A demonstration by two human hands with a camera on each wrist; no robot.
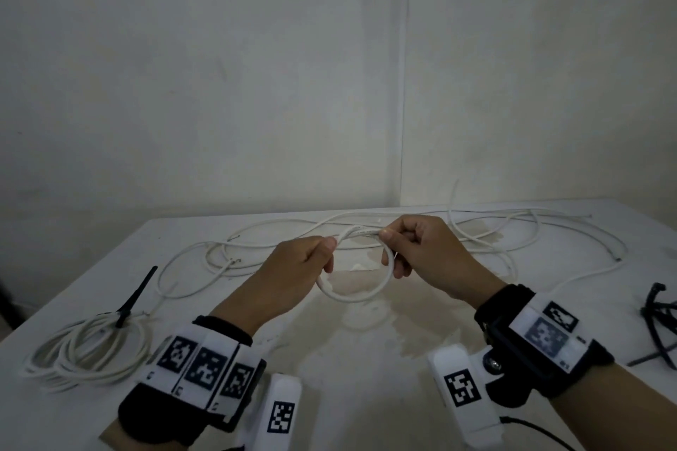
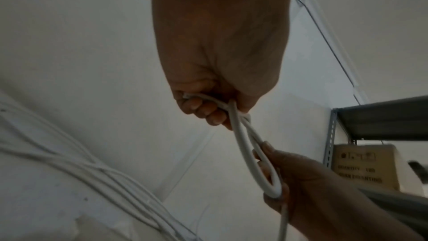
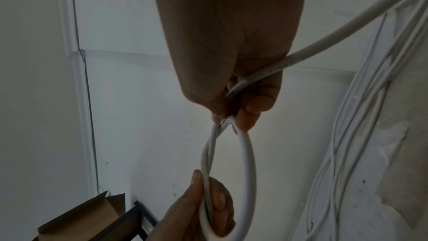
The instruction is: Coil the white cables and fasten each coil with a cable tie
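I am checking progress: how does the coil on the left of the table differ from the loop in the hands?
The coil has many turns; the loop has only about one. The coil lies on the table, fastened with a black tie; the loop is held in the air by the left hand and right hand, with no tie. Both are white cable.

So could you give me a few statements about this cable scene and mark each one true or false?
1. Both hands hold one small cable loop above the table. True.
2. The left hand is empty. False: it grips the loop, as does the right hand.
3. A finished coil with a black cable tie lies at the left. True.
4. All the cable is coiled. False: loose cable sprawls behind the hands.
5. Spare black ties lie at the right edge. True.
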